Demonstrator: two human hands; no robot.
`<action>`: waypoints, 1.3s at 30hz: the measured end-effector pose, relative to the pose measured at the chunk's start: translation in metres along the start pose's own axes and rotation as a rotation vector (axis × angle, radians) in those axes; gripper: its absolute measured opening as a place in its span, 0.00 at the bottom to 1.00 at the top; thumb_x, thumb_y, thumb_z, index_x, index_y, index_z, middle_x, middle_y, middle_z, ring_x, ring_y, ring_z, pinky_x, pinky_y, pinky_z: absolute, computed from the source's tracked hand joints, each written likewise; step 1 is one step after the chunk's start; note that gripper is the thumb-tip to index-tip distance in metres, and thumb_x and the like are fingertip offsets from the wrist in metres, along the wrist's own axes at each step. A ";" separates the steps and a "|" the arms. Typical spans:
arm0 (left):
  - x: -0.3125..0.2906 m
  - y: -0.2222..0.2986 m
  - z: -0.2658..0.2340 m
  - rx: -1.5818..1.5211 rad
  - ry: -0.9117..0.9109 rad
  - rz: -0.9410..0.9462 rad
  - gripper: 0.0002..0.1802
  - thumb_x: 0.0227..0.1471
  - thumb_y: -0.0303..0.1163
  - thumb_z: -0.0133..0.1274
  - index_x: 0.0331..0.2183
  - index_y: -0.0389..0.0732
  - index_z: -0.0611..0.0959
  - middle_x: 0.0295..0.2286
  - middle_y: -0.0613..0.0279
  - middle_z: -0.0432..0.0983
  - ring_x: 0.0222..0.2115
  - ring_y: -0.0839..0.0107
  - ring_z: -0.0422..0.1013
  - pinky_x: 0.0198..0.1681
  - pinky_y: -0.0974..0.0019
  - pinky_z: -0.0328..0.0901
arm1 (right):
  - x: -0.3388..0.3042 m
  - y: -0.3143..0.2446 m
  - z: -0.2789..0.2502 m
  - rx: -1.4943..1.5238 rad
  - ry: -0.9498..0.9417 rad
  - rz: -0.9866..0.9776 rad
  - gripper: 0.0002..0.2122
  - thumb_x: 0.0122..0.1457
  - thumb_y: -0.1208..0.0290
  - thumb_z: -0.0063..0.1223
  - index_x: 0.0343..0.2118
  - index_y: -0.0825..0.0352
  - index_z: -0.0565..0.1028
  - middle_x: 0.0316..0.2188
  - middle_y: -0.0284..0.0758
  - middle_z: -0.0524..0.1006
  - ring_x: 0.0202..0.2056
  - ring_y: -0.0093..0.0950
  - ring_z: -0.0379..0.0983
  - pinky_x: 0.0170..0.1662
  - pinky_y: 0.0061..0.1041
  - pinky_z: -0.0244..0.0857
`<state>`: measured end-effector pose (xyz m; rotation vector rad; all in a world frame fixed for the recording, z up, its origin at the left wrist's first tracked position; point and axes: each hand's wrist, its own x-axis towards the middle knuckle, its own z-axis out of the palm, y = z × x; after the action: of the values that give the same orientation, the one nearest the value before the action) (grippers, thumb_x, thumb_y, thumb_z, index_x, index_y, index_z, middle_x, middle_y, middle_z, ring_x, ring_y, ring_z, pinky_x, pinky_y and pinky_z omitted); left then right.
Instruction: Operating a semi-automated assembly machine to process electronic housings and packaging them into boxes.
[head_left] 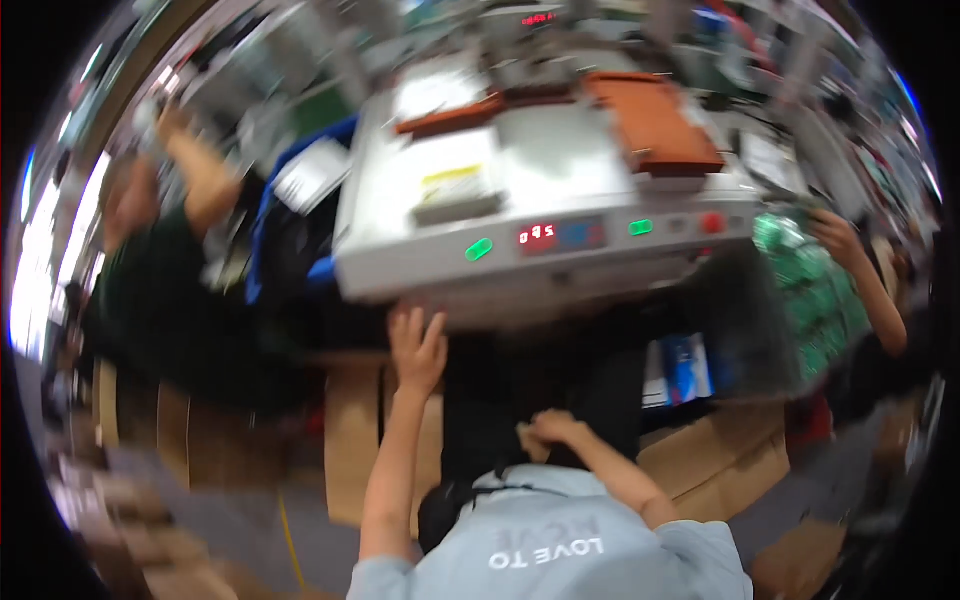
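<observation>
My left hand is raised with its fingers apart, just below the front edge of a white bench-top machine. Whether the fingertips touch that edge I cannot tell. Down by my lap, my right hand is curled closed, and anything inside it is hidden. The machine's front panel carries a red-lit display, green buttons and a red knob. On its top lie an orange fixture, a pale block with a yellow label and another orange-edged fixture.
At the left a co-worker in dark clothing has an arm raised beside a blue bin. Another person's arm reaches over green wrapped packs at the right. Cardboard boxes stand below. Motion blurs much of the view.
</observation>
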<state>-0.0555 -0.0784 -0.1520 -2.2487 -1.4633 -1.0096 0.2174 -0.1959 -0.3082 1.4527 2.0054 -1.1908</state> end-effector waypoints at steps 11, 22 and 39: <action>-0.437 0.031 -0.075 0.096 -0.853 -1.329 0.42 0.57 0.47 0.53 0.67 0.57 0.53 0.67 0.43 0.39 0.66 0.35 0.37 0.63 0.28 0.40 | -0.003 -0.007 -0.002 0.018 0.178 -0.104 0.19 0.66 0.55 0.42 0.47 0.64 0.78 0.42 0.50 0.79 0.46 0.49 0.75 0.51 0.44 0.68; -0.449 -0.026 -0.064 0.230 -0.753 -1.350 0.35 0.61 0.46 0.45 0.64 0.42 0.60 0.58 0.43 0.64 0.57 0.45 0.62 0.57 0.36 0.54 | 0.010 -0.005 0.005 0.054 0.152 -0.086 0.18 0.66 0.59 0.41 0.45 0.65 0.78 0.41 0.51 0.79 0.45 0.50 0.76 0.49 0.45 0.69; -0.396 -0.017 -0.102 -0.802 -0.941 -1.680 0.23 0.61 0.43 0.48 0.48 0.33 0.79 0.48 0.48 0.76 0.46 0.54 0.73 0.48 0.59 0.67 | 0.021 0.000 0.012 0.067 0.168 -0.144 0.17 0.65 0.58 0.43 0.43 0.65 0.78 0.41 0.49 0.80 0.44 0.48 0.76 0.49 0.44 0.70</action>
<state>-0.2092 -0.4018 -0.3508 -1.2811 -4.2432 -0.7877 0.2073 -0.1936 -0.3308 1.5076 2.2357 -1.2417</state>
